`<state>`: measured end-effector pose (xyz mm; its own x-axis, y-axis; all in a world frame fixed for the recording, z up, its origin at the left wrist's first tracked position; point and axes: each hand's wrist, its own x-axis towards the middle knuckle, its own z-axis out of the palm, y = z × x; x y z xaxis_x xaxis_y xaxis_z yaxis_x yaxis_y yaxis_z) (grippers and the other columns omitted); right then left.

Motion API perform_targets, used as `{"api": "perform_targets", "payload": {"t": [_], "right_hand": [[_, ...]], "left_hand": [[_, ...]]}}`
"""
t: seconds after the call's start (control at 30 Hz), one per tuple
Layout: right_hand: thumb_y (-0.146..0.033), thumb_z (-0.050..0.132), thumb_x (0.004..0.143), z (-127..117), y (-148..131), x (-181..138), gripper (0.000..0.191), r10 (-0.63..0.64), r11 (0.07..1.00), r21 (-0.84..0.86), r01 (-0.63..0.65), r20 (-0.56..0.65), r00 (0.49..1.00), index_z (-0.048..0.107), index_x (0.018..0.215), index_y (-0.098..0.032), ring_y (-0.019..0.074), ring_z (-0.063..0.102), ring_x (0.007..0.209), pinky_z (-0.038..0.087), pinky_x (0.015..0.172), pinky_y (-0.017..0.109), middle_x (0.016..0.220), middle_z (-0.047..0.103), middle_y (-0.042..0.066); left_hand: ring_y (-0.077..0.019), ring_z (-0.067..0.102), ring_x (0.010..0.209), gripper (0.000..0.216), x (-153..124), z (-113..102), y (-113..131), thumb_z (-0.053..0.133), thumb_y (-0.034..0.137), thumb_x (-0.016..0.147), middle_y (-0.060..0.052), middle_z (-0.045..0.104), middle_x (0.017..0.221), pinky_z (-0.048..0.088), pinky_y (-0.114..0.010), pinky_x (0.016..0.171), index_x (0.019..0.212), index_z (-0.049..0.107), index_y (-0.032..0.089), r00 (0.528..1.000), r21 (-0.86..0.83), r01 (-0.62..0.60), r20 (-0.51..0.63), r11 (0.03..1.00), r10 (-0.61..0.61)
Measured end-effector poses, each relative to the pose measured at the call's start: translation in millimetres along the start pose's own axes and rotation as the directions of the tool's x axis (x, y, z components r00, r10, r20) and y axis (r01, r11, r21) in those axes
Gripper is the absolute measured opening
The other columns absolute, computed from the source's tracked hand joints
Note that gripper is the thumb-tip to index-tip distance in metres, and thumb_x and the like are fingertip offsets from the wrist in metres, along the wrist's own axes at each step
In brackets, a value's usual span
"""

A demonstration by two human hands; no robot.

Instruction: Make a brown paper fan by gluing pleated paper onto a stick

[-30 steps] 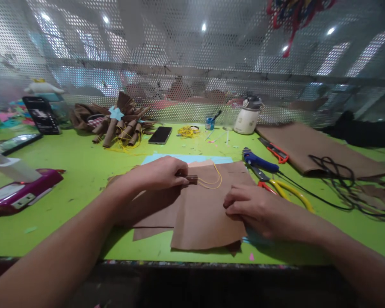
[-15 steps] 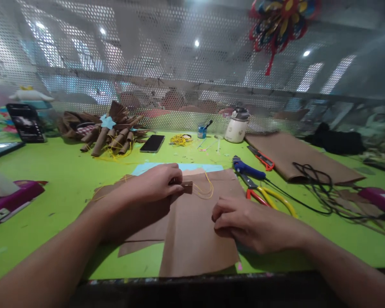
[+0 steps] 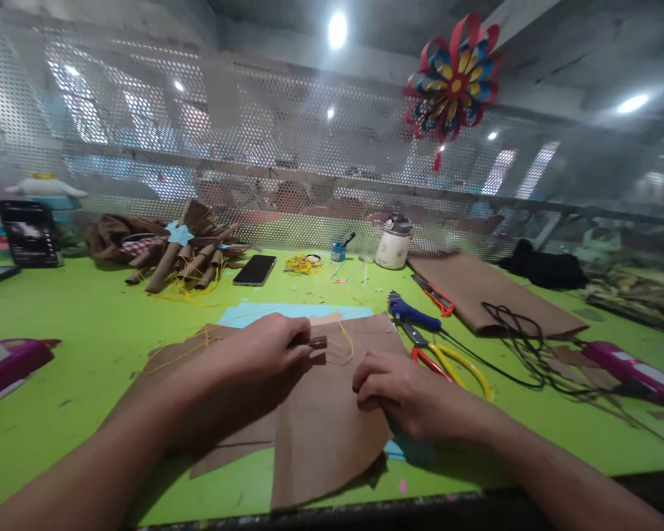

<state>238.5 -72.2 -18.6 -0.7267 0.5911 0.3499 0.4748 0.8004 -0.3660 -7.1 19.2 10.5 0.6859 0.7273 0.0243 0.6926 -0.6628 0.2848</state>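
My left hand [image 3: 265, 352] is closed around a small brown paper roll [image 3: 317, 343] with yellow string [image 3: 345, 341] looping off its end. It rests on brown paper sheets [image 3: 321, 428] lying on the green table [image 3: 88, 332]. My right hand [image 3: 403, 391] lies on the right part of the top sheet with its fingers curled under, pressing the paper down; nothing shows inside them. A light blue sheet [image 3: 288, 313] lies under the brown sheets at the far side.
Beside my right hand lie yellow-handled scissors [image 3: 454, 361], a blue glue gun [image 3: 412, 314], an orange cutter [image 3: 434, 295] and a black cord [image 3: 523, 346]. Further back are a phone [image 3: 254, 270], a pile of brown rolls [image 3: 182, 254], a white jar [image 3: 392, 242] and a mesh screen [image 3: 288, 147].
The view has tilted up and turned right, showing a paper pinwheel overhead. My hands stay on the paper, the left still gripping the roll, and the right hand has drawn slightly nearer the left.
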Motion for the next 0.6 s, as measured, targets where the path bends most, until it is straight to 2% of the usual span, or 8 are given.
{"api": "perform_targets", "payload": {"t": [0.17, 0.27, 0.43, 0.6], "right_hand": [[-0.003, 0.057, 0.069, 10, 6, 4, 0.024, -0.025, 0.991, -0.132, 0.004, -0.157, 0.987, 0.063, 0.088, -0.015, 0.0191, 0.054, 0.081, 0.044, 0.067, 0.03, 0.089, 0.063, 0.009], [0.0, 0.053, 0.071, 12, 8, 6, 0.023, -0.034, 0.979, -0.201, -0.008, -0.208, 0.978, 0.063, 0.085, -0.015, 0.0188, 0.053, 0.077, 0.044, 0.065, 0.03, 0.083, 0.063, 0.008], [0.003, 0.048, 0.076, 10, 12, 5, 0.026, -0.014, 0.985, -0.172, -0.022, -0.208, 0.978, 0.064, 0.085, -0.015, 0.0193, 0.056, 0.082, 0.047, 0.071, 0.033, 0.085, 0.064, 0.009], [0.0, 0.049, 0.08, 7, 11, 5, 0.023, -0.046, 0.993, -0.115, 0.027, -0.168, 0.985, 0.064, 0.083, -0.016, 0.018, 0.059, 0.081, 0.048, 0.071, 0.031, 0.085, 0.065, 0.009]], "left_hand": [[-0.0177, 0.053, 0.066, 0.023, 0, 1, 2, 0.045, 0.042, 0.084, -0.003, 0.066, 0.079, 0.033, -0.028, 0.058, 0.086, 0.06, 0.024, 0.996, 0.008, 0.021, -0.086, 1.0, -0.02], [-0.0173, 0.053, 0.065, 0.024, -1, 2, 5, 0.043, 0.041, 0.085, -0.003, 0.066, 0.079, 0.033, -0.028, 0.057, 0.085, 0.06, 0.024, 0.996, 0.001, 0.003, -0.094, 1.0, -0.003], [-0.0184, 0.055, 0.068, 0.025, 3, 6, 5, 0.045, 0.042, 0.084, -0.005, 0.067, 0.081, 0.035, -0.029, 0.059, 0.087, 0.061, 0.022, 0.999, 0.031, -0.012, -0.049, 0.999, 0.014], [-0.0186, 0.056, 0.07, 0.025, 9, 8, 5, 0.043, 0.04, 0.086, -0.006, 0.067, 0.084, 0.036, -0.029, 0.061, 0.089, 0.059, 0.021, 0.997, 0.036, -0.03, -0.071, 0.999, 0.032]]}}
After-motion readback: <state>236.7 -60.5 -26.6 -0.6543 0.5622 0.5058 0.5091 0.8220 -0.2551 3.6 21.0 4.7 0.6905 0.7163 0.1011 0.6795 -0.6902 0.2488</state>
